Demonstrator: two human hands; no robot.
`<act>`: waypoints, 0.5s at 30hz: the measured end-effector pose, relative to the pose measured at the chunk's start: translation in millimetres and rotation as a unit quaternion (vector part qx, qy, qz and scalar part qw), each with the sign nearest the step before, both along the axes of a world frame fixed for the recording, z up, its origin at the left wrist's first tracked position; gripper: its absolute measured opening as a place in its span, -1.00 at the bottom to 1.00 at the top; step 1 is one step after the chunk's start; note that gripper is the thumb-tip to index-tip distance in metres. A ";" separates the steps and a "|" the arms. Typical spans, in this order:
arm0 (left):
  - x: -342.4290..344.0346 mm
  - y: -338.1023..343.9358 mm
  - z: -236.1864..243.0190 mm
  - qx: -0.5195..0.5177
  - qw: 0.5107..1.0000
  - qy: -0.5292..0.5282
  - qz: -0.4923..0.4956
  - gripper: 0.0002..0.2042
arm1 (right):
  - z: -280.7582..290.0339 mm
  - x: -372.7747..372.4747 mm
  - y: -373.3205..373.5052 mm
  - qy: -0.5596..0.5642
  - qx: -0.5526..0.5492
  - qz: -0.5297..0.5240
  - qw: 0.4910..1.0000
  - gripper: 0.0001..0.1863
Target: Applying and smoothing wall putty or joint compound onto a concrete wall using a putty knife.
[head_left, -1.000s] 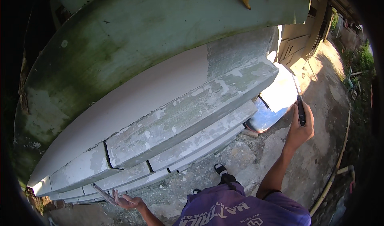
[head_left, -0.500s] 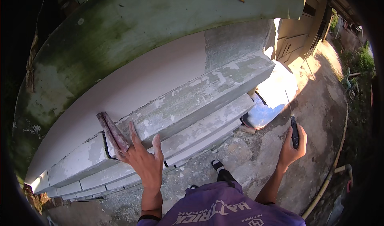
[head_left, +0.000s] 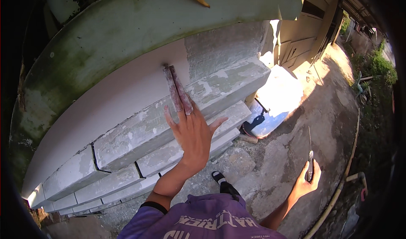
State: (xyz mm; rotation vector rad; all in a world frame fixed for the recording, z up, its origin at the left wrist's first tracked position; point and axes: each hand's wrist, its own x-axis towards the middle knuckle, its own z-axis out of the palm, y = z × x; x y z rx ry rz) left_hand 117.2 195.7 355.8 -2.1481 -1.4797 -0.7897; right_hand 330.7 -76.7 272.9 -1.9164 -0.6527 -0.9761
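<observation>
My left hand [head_left: 192, 135] is raised over a grey stepped block ledge [head_left: 169, 112], its fingers spread. Two long, narrow, pink-stained coverings [head_left: 179, 88] extend from its middle fingers; whether they are finger sleeves is hard to tell. Their tips touch or nearly touch the smooth white strip of wall [head_left: 127, 86], beside a dark smudge. Low at the right, away from the wall, my right hand [head_left: 308, 183] is closed around the handle of a hand tool [head_left: 311, 158]. Its thin metal blade or shaft points upward, seen edge-on.
A curved, green-stained sheet [head_left: 127, 31] overhangs the wall. Past the ledge's right end sits a sunlit blue-white object [head_left: 264, 122], a shadow across it. A pipe [head_left: 338, 188] runs along the concrete path [head_left: 292, 141] at right. My foot in a sandal [head_left: 218, 177] is beside the ledge.
My left hand has moved right and upward along the wall, away from the ledge's dark joint. The right hand has dropped lower, still gripping the tool. The view has shifted a little rightward.
</observation>
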 end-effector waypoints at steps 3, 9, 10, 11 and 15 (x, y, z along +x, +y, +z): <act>37.4 8.0 -0.5 0.001 0.998 -0.013 -0.053 0.01 | -7.8 7.3 -17.6 -0.002 0.003 -0.015 1.000 -0.75; 140.8 21.5 9.7 -0.027 0.981 0.015 -0.191 -0.04 | -14.4 16.7 -37.3 -0.007 0.001 -0.050 0.999 -0.76; 165.3 27.3 2.4 -0.022 0.957 -0.049 -0.286 -0.07 | -13.4 16.1 -34.8 -0.008 0.001 -0.046 0.999 -0.76; 185.7 24.9 -2.3 -0.050 0.906 -0.113 -0.404 -0.15 | -12.0 14.9 -33.0 -0.005 0.001 -0.047 0.999 -0.76; 232.9 11.3 -79.5 0.048 0.805 0.023 -0.590 -0.39 | -4.2 10.3 -25.8 -0.002 0.014 -0.034 0.999 -0.76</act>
